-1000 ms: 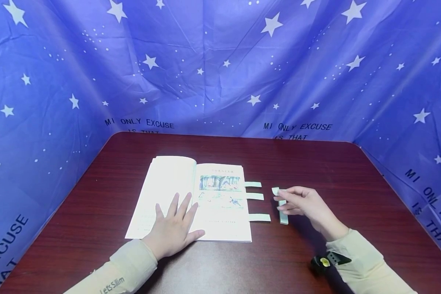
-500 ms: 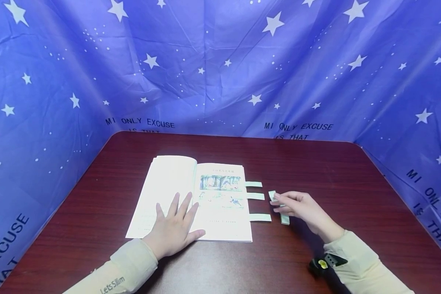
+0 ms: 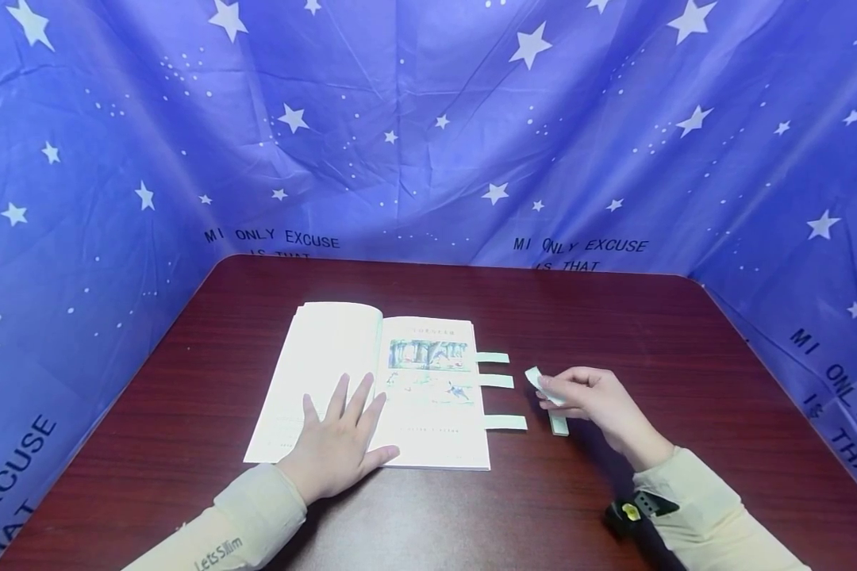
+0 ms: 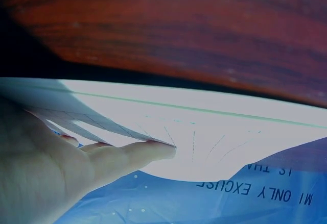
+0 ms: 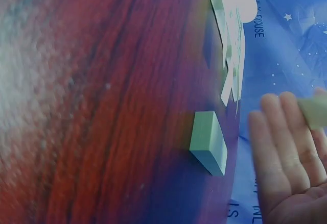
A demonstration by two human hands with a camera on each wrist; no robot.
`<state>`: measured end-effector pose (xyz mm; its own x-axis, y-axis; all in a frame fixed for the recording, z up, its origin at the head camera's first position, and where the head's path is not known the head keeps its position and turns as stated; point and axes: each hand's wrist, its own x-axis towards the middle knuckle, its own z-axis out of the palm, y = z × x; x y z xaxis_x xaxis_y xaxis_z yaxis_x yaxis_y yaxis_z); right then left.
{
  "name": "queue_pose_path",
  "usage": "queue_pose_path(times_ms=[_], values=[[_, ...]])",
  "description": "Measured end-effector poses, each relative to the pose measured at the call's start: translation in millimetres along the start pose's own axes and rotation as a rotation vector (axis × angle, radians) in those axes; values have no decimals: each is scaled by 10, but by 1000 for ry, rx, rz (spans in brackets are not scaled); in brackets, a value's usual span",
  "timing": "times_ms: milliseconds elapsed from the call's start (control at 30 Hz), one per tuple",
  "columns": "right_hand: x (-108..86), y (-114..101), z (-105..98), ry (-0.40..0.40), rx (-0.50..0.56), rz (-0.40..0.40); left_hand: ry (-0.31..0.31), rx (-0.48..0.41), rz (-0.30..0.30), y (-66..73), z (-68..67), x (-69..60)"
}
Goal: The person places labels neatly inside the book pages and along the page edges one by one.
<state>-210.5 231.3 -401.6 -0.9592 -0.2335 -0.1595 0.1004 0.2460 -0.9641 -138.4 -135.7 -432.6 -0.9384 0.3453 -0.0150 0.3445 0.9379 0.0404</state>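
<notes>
An open book lies on the table, its right page printed with pictures. My left hand rests spread on it, mostly over the left page near the spine. Several pale green sticky strips stick out past the right page's edge. To their right my right hand pinches a loose pale green sticky strip between thumb and fingertips. Below that hand a thick pad of sticky notes rests on the table, partly hidden in the head view. The left wrist view shows my left thumb over the page.
The dark red wooden table has a far edge close to a blue star-patterned curtain, which also hangs at both sides. A black device with a yellow mark is on my right wrist.
My right hand shifts slightly left, then back right, with the strip now tilted in its pinch. The pad shows slightly further right. My left hand stays still on the book.
</notes>
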Motion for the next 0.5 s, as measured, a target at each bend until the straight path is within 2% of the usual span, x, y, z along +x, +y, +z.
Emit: queue_pose_path(times_ms=[133,267,500], values=[[-7,35,11,-8,47,-41,1,0,0,-2,3,0],[-14,30,31,-4,115,-45,4,-7,2,-4,6,1],[-21,18,45,-75,166,-82,14,-8,5,-6,7,-3]])
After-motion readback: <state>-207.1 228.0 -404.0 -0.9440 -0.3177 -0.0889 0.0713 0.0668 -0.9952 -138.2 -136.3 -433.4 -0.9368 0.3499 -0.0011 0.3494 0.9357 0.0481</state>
